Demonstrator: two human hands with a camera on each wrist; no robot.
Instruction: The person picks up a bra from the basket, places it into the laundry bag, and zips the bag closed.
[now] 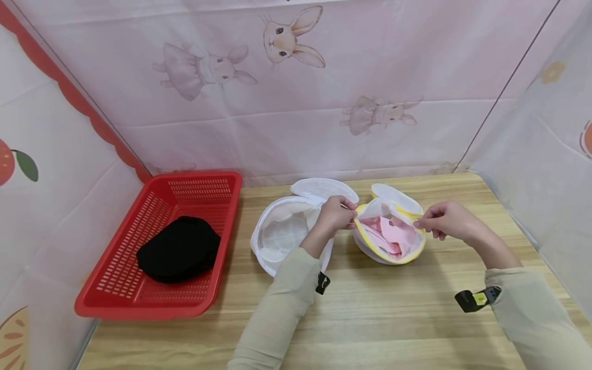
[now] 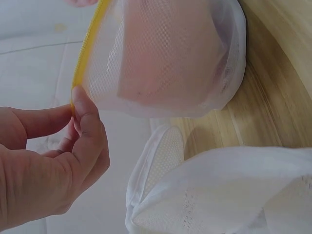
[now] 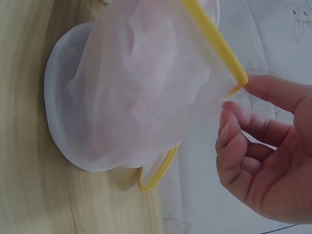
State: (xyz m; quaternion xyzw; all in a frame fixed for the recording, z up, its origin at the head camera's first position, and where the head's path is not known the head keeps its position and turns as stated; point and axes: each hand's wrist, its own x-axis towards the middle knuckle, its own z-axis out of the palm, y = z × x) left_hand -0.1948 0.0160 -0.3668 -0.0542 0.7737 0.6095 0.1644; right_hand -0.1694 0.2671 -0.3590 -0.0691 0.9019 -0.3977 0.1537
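— What's in the yellow-rimmed mesh bag (image 3: 112,107)?
— Pink cloth (image 1: 398,234); left hand (image 1: 336,213) and right hand (image 1: 447,218) pinch its rim (image 2: 87,44) in their fingers (image 2: 88,114), well right of the red basket (image 1: 139,312)
— And the basket?
— A black item (image 1: 178,251)

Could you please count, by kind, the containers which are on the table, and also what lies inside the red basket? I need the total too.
Mesh laundry bags: 2 (white-trimmed bag, yellow-trimmed bag)
Red plastic basket: 1
Black fabric item in the basket: 1
Total: 4
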